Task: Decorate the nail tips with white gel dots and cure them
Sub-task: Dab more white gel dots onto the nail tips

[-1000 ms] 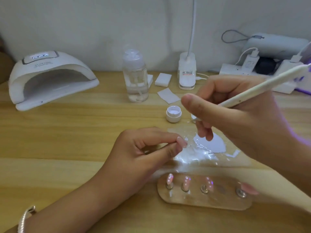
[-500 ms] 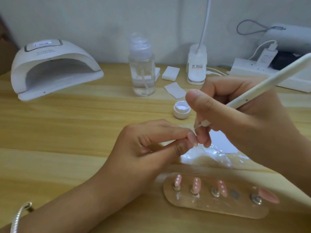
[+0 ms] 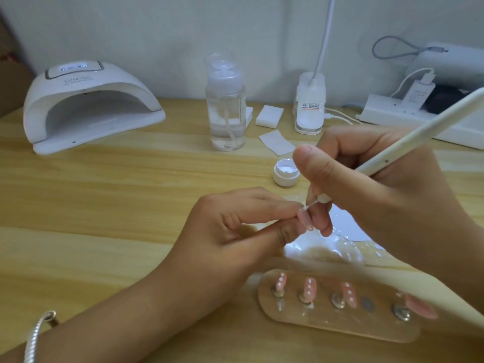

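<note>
Pink nail tip (image 3: 305,219) sits pinched between the thumb and forefinger of the left hand (image 3: 235,231), held a little above the middle of the desk (image 3: 104,195). The right hand (image 3: 379,184) grips a white dotting pen (image 3: 419,137) like a pencil, its fingers (image 3: 323,221) curled round the lower shaft. The pen's thin end meets the upper part of the nail tip, or is just off it; I cannot tell which. Beneath both hands lies a clear plastic sheet (image 3: 348,247) with a white patch on it. An open gel pot (image 3: 286,175) with white inside stands just behind the right thumb. Nearest the camera is a clear holder strip (image 3: 340,324) with small metal stands. Three dotted nail tips (image 3: 310,285) with white spots stand on its left part, a plain pink tip (image 3: 421,309) lies at its right end, and one bare stand (image 3: 366,305) sits between them. At the back left stands a white curing lamp (image 3: 89,106) with its display lit. A clear pump bottle (image 3: 227,111), white pads (image 3: 269,115) and a desk-lamp base (image 3: 310,106) line the back edge, with a power strip (image 3: 392,111) at the far right.
</note>
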`<state>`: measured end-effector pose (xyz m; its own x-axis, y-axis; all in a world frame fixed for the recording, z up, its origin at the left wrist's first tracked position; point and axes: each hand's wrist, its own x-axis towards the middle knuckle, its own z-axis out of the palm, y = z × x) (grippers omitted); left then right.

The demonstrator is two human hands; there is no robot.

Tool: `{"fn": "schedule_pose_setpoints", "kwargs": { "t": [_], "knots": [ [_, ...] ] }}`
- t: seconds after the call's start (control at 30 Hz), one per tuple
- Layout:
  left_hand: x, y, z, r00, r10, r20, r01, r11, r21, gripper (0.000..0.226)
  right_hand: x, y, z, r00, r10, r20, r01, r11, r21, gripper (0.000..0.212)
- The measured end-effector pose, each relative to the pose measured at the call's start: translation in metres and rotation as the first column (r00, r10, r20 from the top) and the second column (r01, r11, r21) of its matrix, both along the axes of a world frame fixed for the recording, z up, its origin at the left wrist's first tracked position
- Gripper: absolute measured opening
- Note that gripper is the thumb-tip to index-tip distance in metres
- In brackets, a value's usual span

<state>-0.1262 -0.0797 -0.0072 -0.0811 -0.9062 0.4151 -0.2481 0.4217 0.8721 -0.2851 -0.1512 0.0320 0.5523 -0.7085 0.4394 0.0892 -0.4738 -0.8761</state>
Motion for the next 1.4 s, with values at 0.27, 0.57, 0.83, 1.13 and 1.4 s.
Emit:
{"fn": "schedule_pose_setpoints", "kwargs": {
  "t": [0.27, 0.57, 0.83, 1.13, 1.4],
  "knots": [
    [0.000, 0.000, 0.000, 1.000, -0.007, -0.013, 0.007, 1.000, 0.009, 0.012, 0.001, 0.000, -0.001, 1.000, 0.005, 0.015, -0.005, 1.000, 0.015, 0.037],
    [-0.001, 0.000, 0.001, 1.000, 0.001, 0.018, -0.001, 1.000, -0.008, 0.011, 0.000, -0.001, -0.002, 1.000, -0.005, -0.012, 0.006, 1.000, 0.009, 0.035],
    [-0.001, 0.000, 0.001, 1.000, 0.007, 0.014, -0.007, 1.000, 0.001, 0.011, -0.001, -0.002, -0.003, 1.000, 0.014, -0.003, -0.014, 1.000, 0.008, 0.035],
    [0.000, 0.000, -0.001, 1.000, 0.030, 0.008, -0.030, 1.000, 0.006, 0.011, -0.002, -0.004, 0.000, 1.000, -0.017, 0.024, 0.017, 1.000, -0.004, 0.038],
    [-0.001, 0.001, -0.001, 0.997, 0.070, 0.011, -0.070, 0.998, 0.005, 0.012, -0.019, -0.031, 0.015, 0.985, -0.164, 0.061, 0.166, 0.986, -0.034, 0.038]
  ]
}}
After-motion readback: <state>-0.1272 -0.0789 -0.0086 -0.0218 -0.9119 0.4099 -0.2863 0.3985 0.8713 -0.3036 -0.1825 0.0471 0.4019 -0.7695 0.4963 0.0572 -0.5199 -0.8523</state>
